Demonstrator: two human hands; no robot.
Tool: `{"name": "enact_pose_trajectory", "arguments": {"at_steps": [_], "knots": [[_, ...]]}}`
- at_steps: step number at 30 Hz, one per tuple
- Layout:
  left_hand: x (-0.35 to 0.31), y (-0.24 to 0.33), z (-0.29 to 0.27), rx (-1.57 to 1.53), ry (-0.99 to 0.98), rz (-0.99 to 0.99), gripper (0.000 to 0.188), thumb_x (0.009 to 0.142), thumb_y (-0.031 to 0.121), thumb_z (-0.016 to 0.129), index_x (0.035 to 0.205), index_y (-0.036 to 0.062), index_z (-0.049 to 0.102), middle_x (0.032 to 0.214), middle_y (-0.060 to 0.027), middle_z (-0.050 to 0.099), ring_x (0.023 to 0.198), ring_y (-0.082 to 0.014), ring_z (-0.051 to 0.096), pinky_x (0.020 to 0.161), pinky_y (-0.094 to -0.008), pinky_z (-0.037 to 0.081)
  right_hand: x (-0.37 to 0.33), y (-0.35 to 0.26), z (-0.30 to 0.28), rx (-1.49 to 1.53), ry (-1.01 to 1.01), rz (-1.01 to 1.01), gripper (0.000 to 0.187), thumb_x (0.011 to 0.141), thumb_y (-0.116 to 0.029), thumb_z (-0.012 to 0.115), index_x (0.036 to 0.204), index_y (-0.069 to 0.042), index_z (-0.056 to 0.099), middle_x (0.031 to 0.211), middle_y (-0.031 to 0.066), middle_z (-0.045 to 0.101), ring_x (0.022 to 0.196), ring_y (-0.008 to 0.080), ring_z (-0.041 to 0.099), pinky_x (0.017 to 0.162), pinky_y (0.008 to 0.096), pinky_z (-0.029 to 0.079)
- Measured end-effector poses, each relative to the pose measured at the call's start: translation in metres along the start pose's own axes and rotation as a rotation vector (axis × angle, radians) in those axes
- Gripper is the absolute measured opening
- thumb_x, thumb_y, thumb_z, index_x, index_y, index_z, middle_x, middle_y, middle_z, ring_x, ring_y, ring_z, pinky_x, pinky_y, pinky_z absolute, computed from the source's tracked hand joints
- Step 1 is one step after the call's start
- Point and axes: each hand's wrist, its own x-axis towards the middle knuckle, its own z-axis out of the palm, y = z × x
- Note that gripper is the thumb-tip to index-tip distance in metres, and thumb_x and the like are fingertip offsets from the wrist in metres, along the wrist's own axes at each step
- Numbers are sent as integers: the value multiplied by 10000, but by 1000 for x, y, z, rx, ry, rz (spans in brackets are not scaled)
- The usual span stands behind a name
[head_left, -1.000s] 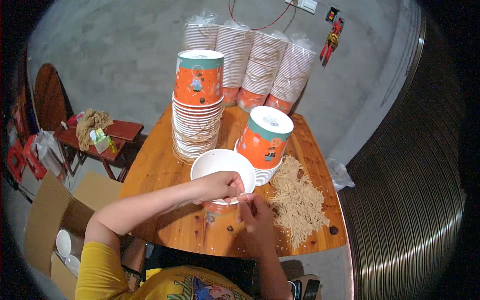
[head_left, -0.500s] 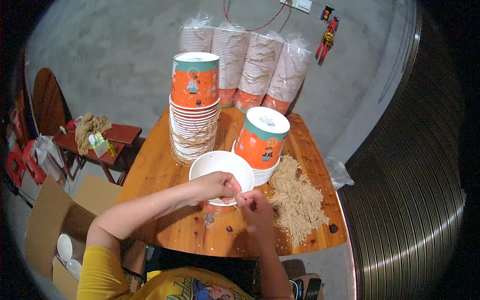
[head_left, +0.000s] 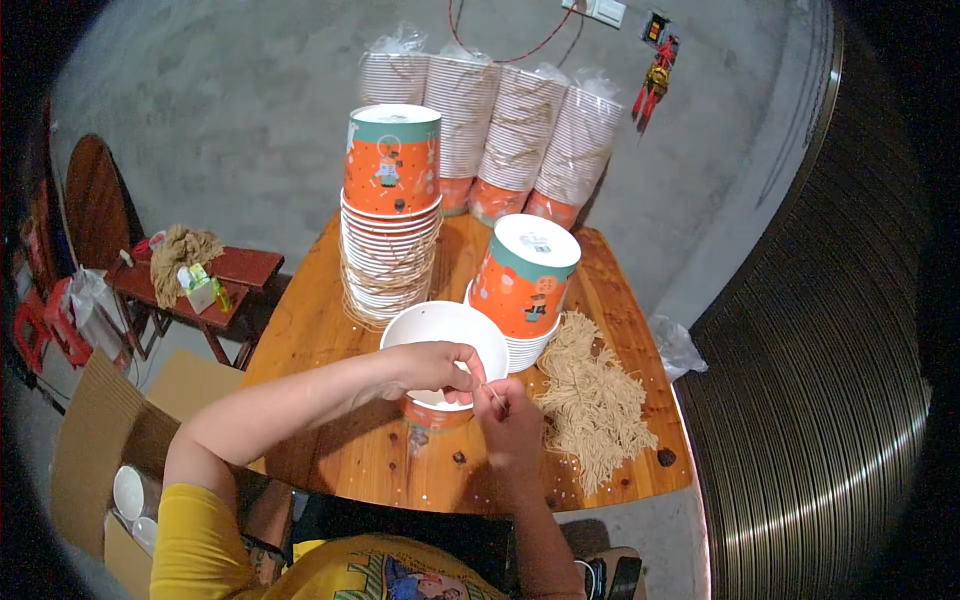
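Observation:
Over the near rim of an upright paper bucket (head_left: 440, 325), white inside and orange outside, my two hands meet with fingertips pinched. Between them shows a short bit of thin tan string (head_left: 494, 394). My left hand (head_left: 440, 368) reaches across the bucket's opening, its fingers closed on the string. Just right of the rim, my right hand (head_left: 512, 415) pinches the same string; most of its length is hidden by the fingers. Beside my right hand lies a loose heap of tan strings (head_left: 595, 405).
Behind the bucket stand a tall stack of upturned paper buckets (head_left: 392, 165) with strings around it and a shorter upturned stack (head_left: 525, 275). Bagged bucket stacks (head_left: 520, 125) line the wall. An open cardboard box (head_left: 95, 450) sits at lower left, a red bench (head_left: 235, 268) beyond.
Both hands stay pinched at nearly the same spot by the bucket rim, with only a slight shift of the fingers. My left forearm and elbow have moved a little left and up.

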Motion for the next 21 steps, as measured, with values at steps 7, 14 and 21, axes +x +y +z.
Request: {"name": "enact_pose_trajectory", "arguments": {"at_steps": [7, 14, 21], "knots": [[-5, 9, 2, -69, -1, -78, 133, 872, 125, 590, 996, 89, 559, 870, 25, 607, 760, -61, 561, 684, -199, 432, 2, -1, -7, 86, -29, -57, 158, 818, -186, 681, 867, -51, 615, 599, -57, 469, 562, 30, 417, 512, 211, 358], [0, 1, -2, -257, -40, -113, 155, 841, 124, 623, 985, 102, 571, 855, 45, 599, 743, -36, 557, 652, -177, 418, 9, -8, -14, 208, -149, 150, 143, 808, -155, 685, 872, -43, 622, 684, -64, 528, 624, 28, 447, 567, 195, 370], [4, 2, 3, -235, 2, -95, 162, 826, 100, 623, 981, 91, 575, 814, 39, 582, 725, -42, 547, 619, -163, 421, 13, 8, -12, 213, -109, 47, 140, 814, -141, 667, 846, -15, 614, 754, -37, 532, 657, 32, 459, 595, 194, 381]]}}
